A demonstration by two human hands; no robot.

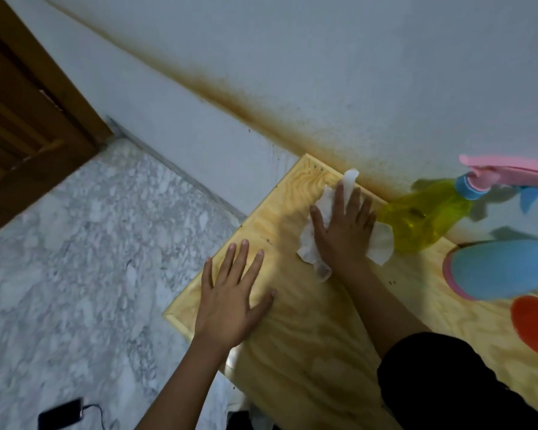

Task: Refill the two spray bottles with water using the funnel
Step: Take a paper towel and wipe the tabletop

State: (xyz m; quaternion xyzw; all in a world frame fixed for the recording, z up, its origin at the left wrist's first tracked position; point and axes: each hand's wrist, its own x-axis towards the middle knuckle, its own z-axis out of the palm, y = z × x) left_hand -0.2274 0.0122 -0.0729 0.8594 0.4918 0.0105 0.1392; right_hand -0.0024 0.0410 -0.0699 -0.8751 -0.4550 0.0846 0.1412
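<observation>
Seemingly wipe-down step: right hand [343, 231] flat, pressing tissue [311, 246] onto bench [308, 352]; left hand [230, 299] flat, empty. Yellow spray bottle [423, 218], blue bottle [497, 268], red funnel [534, 327] at right, so next probably means lifting tissue away

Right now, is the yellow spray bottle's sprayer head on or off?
On: the pink sprayer head sits on the yellow spray bottle, joined by its blue collar.

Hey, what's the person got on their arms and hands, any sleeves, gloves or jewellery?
Both hands are bare: no gloves, rings or watch show on the left hand or the right hand. The left forearm is uncovered to the frame edge. A black sleeve covers the right arm above the forearm.
</observation>
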